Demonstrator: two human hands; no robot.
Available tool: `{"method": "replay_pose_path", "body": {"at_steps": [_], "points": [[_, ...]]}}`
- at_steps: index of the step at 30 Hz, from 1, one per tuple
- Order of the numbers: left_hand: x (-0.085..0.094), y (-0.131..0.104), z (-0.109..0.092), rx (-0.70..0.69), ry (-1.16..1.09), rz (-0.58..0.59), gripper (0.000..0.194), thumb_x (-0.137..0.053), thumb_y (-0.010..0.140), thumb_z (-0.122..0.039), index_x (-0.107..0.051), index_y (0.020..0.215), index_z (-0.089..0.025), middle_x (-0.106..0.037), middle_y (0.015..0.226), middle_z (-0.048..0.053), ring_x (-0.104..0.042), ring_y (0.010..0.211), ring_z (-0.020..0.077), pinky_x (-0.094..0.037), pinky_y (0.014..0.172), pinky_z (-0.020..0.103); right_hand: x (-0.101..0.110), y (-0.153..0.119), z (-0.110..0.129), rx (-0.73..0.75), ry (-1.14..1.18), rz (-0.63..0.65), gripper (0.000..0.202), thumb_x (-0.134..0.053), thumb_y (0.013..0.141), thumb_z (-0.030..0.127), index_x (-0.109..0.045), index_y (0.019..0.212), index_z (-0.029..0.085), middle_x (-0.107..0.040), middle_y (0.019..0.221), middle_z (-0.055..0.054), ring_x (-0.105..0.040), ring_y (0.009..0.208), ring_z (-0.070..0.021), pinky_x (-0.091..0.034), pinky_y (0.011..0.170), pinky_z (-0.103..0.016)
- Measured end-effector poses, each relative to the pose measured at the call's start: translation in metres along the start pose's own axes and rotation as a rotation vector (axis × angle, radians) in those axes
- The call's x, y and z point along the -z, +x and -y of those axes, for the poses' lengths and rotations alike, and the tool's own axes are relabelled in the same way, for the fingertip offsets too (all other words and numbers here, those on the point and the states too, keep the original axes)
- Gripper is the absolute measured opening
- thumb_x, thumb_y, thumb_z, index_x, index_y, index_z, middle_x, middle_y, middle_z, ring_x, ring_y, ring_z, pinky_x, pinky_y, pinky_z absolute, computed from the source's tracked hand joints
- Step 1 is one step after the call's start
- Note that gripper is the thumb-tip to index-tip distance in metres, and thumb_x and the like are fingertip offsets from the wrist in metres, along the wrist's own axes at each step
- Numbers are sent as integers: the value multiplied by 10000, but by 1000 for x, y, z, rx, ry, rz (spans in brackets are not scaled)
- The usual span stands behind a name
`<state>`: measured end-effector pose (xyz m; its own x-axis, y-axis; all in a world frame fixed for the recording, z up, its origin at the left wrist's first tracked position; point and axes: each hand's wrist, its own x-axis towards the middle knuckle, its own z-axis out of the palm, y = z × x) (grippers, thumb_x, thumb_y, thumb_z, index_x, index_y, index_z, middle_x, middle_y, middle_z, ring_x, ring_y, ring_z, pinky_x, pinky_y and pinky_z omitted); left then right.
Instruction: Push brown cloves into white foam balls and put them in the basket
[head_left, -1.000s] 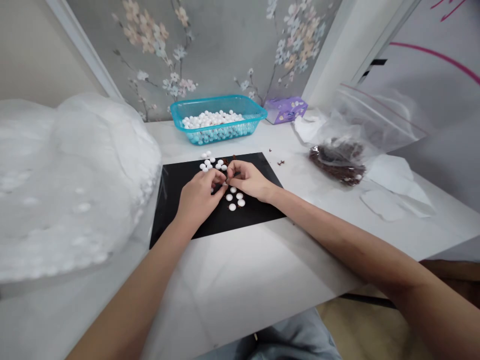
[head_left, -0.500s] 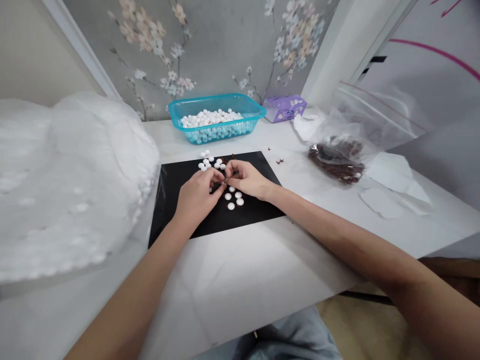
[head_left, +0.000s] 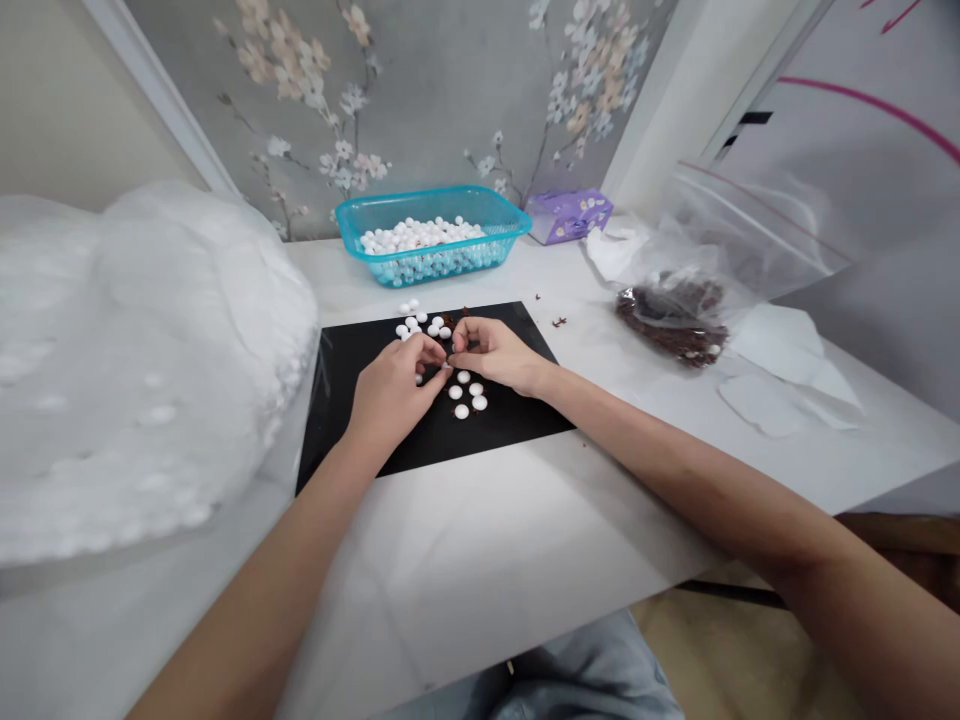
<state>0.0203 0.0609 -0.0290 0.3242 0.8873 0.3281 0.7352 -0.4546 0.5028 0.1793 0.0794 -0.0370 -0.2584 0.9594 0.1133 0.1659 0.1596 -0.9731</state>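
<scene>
Over a black mat (head_left: 337,400) my two hands meet at the fingertips. My left hand (head_left: 394,388) is pinched around a small white piece, mostly hidden by the fingers. From the right, my right hand (head_left: 495,355) closes its thumb and fingers at the same spot; what it grips is too small to make out. Several white round pieces (head_left: 478,403) with brown bits at their edges lie just below the hands. More plain white pieces (head_left: 411,323) sit at the mat's top edge, beside a few brown bits (head_left: 448,320).
Behind the mat stands a blue basket (head_left: 439,256) of white balls, with a purple tissue pack (head_left: 570,217) beside it. A clear bag of brown pieces (head_left: 675,318) and white paper (head_left: 795,355) lie right. A large white plastic bag (head_left: 142,370) fills the left.
</scene>
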Motion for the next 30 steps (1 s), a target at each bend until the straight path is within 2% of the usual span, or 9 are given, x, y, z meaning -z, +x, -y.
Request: {"method": "replay_pose_path", "body": {"at_steps": [7, 16, 30], "points": [[-1, 1, 1, -4, -20, -3, 98, -580, 744, -252, -565, 833, -212, -650, 876, -6, -615, 816, 154, -459, 714, 258, 1, 1, -2, 20, 13, 18, 173, -584, 601, 195, -421, 654, 174, -433, 617, 62, -396, 573, -66, -328, 522, -201], [-2, 1, 3, -1, -48, -5, 96, -592, 733, -238, -563, 821, -214, -646, 873, -10, -612, 805, 146, -455, 707, 249, 1, 0, 2, -43, 6, 35, 168, -577, 621, 173, -418, 672, 174, -397, 560, 91, -325, 476, -36, -247, 454, -176], [-2, 1, 3, 4, -84, 11, 93, -595, 733, -250, -551, 805, -212, -663, 862, -14, -604, 751, 134, -449, 677, 249, 2, -2, 0, -85, 104, 31, 197, -598, 634, 149, -412, 690, 181, -422, 587, 90, -315, 412, -15, -205, 342, -149]]}}
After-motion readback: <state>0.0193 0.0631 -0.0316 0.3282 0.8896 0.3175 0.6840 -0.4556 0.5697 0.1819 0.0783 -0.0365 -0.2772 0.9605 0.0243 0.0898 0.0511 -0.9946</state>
